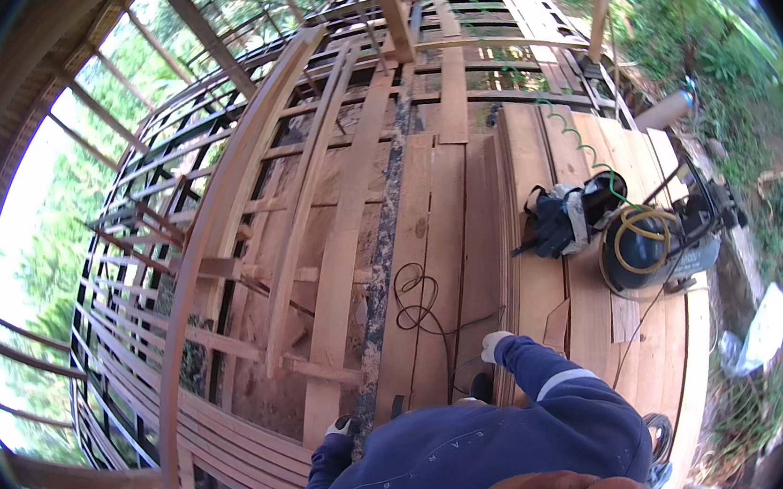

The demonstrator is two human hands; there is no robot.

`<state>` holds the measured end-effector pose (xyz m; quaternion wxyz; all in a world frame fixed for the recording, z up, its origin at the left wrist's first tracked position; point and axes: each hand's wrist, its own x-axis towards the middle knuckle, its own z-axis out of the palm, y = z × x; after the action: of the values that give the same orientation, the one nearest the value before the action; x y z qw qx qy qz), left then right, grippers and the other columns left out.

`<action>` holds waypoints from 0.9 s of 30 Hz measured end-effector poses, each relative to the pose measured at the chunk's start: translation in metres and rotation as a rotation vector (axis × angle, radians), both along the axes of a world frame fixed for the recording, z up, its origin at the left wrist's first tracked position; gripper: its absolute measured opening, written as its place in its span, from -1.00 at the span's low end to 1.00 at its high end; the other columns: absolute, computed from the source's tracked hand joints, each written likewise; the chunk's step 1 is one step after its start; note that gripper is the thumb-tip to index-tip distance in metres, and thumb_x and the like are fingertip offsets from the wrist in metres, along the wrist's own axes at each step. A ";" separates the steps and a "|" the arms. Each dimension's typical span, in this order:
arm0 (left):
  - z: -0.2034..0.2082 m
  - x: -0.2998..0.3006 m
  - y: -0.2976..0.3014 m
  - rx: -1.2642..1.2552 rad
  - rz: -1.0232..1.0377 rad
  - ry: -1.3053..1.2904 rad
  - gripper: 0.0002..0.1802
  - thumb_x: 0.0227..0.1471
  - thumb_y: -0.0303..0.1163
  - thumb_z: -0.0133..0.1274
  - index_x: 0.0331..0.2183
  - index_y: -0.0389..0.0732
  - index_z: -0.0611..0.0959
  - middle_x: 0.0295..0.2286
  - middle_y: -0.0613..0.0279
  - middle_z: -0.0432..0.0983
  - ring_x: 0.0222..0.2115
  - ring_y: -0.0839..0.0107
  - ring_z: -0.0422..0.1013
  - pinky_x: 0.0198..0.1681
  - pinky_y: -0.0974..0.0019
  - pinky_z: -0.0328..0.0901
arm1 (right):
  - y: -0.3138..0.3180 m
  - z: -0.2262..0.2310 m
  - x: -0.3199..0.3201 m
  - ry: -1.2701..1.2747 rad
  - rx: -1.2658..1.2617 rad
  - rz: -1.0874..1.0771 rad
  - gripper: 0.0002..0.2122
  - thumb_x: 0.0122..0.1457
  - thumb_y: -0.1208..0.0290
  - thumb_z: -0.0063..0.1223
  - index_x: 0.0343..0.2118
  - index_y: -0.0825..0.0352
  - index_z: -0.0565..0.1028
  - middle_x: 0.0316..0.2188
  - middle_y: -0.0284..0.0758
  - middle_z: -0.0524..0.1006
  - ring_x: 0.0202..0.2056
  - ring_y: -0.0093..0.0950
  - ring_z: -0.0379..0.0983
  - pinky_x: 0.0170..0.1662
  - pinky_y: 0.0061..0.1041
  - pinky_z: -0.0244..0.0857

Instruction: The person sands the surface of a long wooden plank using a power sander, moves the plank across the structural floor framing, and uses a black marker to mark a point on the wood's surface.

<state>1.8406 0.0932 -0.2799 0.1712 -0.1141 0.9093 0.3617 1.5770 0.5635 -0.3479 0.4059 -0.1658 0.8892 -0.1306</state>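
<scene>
My right hand (494, 347), in a pale glove, is closed beside the edge of a stack of boards (501, 224). What it holds, if anything, is too small to make out. A thin black cable (416, 303) lies in loops on the planks (423, 232) and runs toward that hand. My left hand (341, 426), also gloved, is low down at the end of a long plank (344, 287), beside a dark, white-speckled beam (381, 311). My sleeve partly hides it, and its fingers cannot be made out. My blue-sleeved body covers the area between the hands.
To the right stands an air compressor (647, 253) with a yellow hose and a coiled green hose (579, 139). A dark bag (554, 219) lies next to it. On the left, open joists show bare ground below, and a long timber (191, 264) crosses them. A wooden post (394, 18) rises ahead.
</scene>
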 end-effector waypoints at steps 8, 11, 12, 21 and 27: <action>-0.108 0.327 -0.014 0.705 1.617 0.011 -0.68 0.08 -0.18 0.15 -0.20 -0.18 0.61 -0.46 0.23 0.57 -0.54 0.41 0.47 -0.50 0.31 0.35 | -0.181 0.012 -0.076 0.255 -0.076 0.190 -0.63 0.03 0.27 0.05 -0.15 0.41 0.56 -0.19 -0.10 0.61 -0.16 -0.14 0.55 -0.03 -0.24 0.36; -0.100 0.449 0.038 0.420 1.769 -0.464 -0.69 0.07 -0.19 0.16 -0.25 -0.22 0.63 -0.42 0.17 0.60 -0.49 0.30 0.53 -0.44 0.25 0.40 | -0.299 0.000 -0.029 -0.100 -0.191 -0.076 -0.69 0.12 0.33 0.05 -0.11 0.38 0.54 -0.40 -0.27 0.59 -0.44 -0.48 0.48 -0.30 -0.48 0.38; -0.096 0.469 0.063 0.482 1.916 -0.414 -0.69 0.08 -0.17 0.15 -0.26 -0.22 0.63 -0.42 0.16 0.60 -0.49 0.28 0.54 -0.44 0.24 0.41 | -0.328 -0.005 -0.013 -0.132 -0.215 -0.020 -0.69 0.12 0.33 0.06 -0.11 0.38 0.54 -0.38 -0.26 0.60 -0.43 -0.46 0.50 -0.29 -0.47 0.39; -0.118 0.475 0.169 0.426 1.705 -0.534 -0.54 0.15 0.01 -0.02 -0.27 -0.22 0.65 -0.42 0.10 0.61 -0.35 0.18 0.53 -0.25 0.12 0.36 | -0.496 -0.052 0.083 -0.064 -0.268 0.791 -0.75 0.13 0.30 0.00 -0.24 0.32 0.61 -0.27 -0.15 0.62 -0.18 -0.24 0.55 -0.09 -0.35 0.39; -0.092 0.396 -0.001 0.674 2.012 0.112 -0.65 0.17 -0.10 0.01 -0.16 -0.16 0.59 -0.39 0.14 0.59 -0.41 0.22 0.53 -0.35 0.19 0.40 | -0.605 -0.035 0.116 0.076 -0.038 1.229 -0.73 0.21 0.30 -0.14 -0.27 0.26 0.61 -0.24 -0.09 0.60 -0.13 -0.13 0.51 -0.08 -0.28 0.38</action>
<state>2.2367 0.0918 -0.3724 -0.2261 -0.7436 0.2557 0.5750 1.6929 -0.0416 -0.3826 0.3720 -0.6596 0.6425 0.1174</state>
